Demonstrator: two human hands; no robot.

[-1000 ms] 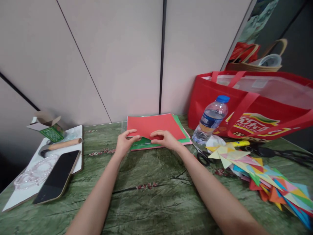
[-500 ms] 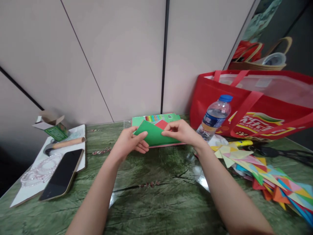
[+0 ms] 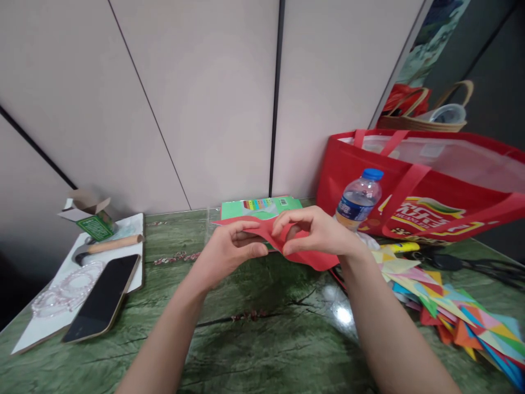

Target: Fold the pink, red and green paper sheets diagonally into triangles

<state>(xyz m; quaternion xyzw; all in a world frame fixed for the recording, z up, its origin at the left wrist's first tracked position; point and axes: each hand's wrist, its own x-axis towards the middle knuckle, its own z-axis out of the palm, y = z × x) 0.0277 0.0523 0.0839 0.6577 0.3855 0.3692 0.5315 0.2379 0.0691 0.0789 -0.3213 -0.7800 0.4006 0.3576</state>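
A red sheet of paper is held up over the table, bent and wavy along its near side. My left hand has its thumb and fingers closed on the sheet's left part. With thumb and forefinger, my right hand pinches it near the middle, the two fingers making a ring. Behind the sheet lies a green printed packet with a barcode and a colour chart, partly covered by the paper and my hands.
On the right are a water bottle, a red shopping bag, scissors and a pile of folded coloured papers. A white board on the left bears a hammer, phone, bead strings and small box.
The green paper facing me in my hands has given way to the red sheet. My right hand has turned and come closer to the left, and the view has shifted slightly.
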